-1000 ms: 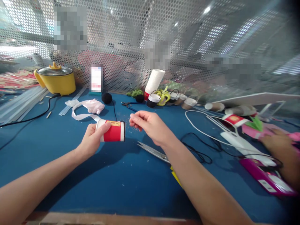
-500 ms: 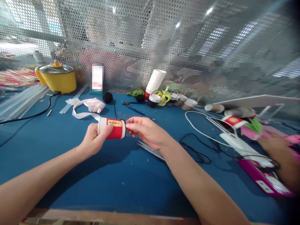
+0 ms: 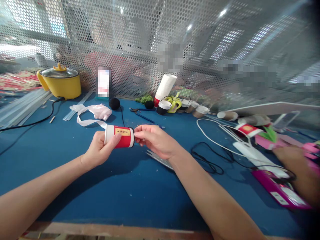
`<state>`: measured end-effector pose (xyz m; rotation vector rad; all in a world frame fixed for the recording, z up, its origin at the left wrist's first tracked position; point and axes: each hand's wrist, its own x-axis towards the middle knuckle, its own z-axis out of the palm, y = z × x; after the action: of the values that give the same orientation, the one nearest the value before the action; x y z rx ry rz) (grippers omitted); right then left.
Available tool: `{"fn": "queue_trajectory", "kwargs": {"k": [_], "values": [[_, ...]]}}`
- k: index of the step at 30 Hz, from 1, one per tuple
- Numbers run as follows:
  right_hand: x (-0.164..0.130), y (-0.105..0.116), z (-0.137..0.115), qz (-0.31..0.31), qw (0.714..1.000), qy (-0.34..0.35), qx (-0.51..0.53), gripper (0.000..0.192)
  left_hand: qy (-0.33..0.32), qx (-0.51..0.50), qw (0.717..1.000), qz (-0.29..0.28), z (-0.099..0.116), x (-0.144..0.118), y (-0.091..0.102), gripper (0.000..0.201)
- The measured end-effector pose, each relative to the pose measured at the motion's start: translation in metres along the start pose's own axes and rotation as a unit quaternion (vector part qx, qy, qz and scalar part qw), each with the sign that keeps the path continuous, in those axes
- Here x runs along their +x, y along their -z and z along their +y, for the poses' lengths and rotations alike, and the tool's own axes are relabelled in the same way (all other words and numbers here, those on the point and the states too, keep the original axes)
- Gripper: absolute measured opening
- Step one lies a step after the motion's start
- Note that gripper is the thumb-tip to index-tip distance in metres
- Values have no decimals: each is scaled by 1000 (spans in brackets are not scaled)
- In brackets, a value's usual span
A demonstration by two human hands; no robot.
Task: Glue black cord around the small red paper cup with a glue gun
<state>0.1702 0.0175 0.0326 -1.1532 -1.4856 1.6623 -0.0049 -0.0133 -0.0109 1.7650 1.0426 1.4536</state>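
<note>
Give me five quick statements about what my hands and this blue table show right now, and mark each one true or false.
1. The left hand holds a red and white paper cup on its side. True.
2. The right hand grips the silver scissors. False: the scissors lie on the blue table; the right hand's fingertips are at the cup's end.
3. The yellow electric pot stands at the far left with its lid on. True.
4. The stack of white paper cups lies flat. False: it stands tilted by the mesh screen.
5. Another person's hand is at the right edge. True.
</note>
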Motion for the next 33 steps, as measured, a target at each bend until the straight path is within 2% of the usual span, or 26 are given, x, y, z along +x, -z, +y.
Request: {"fn": "queue_trajectory", "kwargs": {"k": [11, 13, 15, 18, 21, 24, 28, 33], "values": [[1, -1, 0, 2, 1000, -3, 3, 6, -8, 16, 1000, -7, 1, 0, 2, 41], [1, -1, 0, 1, 1000, -2, 2, 6, 23, -19, 1000, -5, -1, 0, 1, 38], [1, -1, 0, -4, 1000, 1, 6, 10, 88, -88, 992, 8, -2, 2, -1, 34], [2, 0, 1, -11, 1000, 18, 9, 16, 211, -219, 951, 49, -4, 8, -5, 31], [2, 0, 3, 0, 999, 41, -29, 17, 293, -272, 914, 72, -1, 13, -7, 29], [3, -1, 6, 14, 996, 47, -81, 17, 319, -288, 900, 72, 1, 14, -8, 28], [2, -1, 8, 15, 991, 38, -126, 18, 319, -288, 899, 78, 0, 13, -7, 28], [2, -2, 7, 29, 990, 31, -132, 16, 319, -289, 899, 85, -2, 14, -6, 28]]}}
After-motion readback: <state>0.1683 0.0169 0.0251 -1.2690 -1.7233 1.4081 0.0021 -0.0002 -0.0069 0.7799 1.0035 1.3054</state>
